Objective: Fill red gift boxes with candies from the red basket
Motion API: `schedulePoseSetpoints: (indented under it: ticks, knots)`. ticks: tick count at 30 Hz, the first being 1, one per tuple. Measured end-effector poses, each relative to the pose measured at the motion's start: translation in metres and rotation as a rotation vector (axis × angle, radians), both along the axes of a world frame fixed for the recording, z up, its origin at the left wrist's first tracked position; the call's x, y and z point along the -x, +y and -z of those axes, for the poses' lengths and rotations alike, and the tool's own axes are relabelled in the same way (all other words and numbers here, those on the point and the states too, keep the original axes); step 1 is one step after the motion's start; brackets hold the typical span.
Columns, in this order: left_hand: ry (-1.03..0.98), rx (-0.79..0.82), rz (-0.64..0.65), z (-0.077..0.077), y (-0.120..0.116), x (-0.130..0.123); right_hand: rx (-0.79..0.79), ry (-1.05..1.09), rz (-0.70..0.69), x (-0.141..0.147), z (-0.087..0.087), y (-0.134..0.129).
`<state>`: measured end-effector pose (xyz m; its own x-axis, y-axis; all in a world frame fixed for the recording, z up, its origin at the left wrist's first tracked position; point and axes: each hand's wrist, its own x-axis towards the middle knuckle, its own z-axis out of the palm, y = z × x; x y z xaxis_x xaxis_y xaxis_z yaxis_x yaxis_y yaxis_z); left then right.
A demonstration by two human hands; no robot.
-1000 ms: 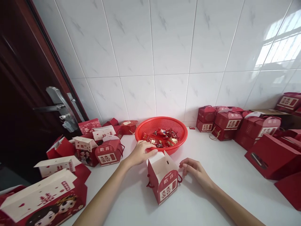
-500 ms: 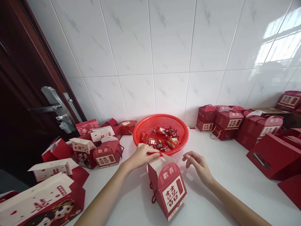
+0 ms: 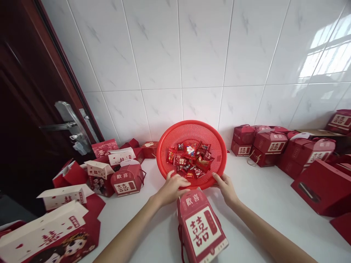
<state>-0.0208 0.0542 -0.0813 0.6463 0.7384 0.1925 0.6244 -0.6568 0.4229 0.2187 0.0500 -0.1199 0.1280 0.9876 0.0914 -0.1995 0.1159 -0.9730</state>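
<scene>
A red plastic mesh basket (image 3: 192,124) tilts toward me and holds several wrapped sweets (image 3: 180,160) in red, gold and white. My left hand (image 3: 172,188) is closed on its near left rim, fingers hooked over the edge. On the near right rim, my right hand (image 3: 226,190) grips with the thumb on top and its other fingers mostly hidden underneath. A red gift box (image 3: 201,228) with a white double-happiness label and red cord handles leans just below the basket's near edge. Its top lies against the rim, close to my left hand; its opening is hidden from view.
Red paper gift boxes (image 3: 127,179) stand along the left, some with open white flaps (image 3: 64,195). More closed boxes (image 3: 270,146) are stacked at the right by the tiled wall (image 3: 203,51). A dark door (image 3: 24,91) with a metal handle is at far left.
The basket has tilted toward me, its far rim rising. My right hand has come onto its rim from beside the box. The gift box has tipped and shifted nearer to me.
</scene>
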Motion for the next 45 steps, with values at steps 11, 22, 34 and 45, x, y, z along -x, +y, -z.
schedulePoseSetpoints:
  ticks: [11, 22, 34, 45]
  knots:
    - [-0.323, -0.176, -0.174, 0.007, 0.015, 0.000, 0.061, 0.132, 0.020, 0.013, -0.002, 0.039]
    - [-0.199, 0.522, -0.002, -0.034, -0.016, 0.005, 0.210, 0.154, -0.169, 0.005, -0.007, 0.031]
    - [-0.389, 0.467, 0.059, -0.052, -0.032, 0.000, 0.015, 0.150, -0.044, 0.028, 0.004, 0.039]
    - [0.149, -0.439, 0.223, -0.034, -0.044, -0.009, 0.069, 0.137, -0.066, 0.024, 0.001, 0.042]
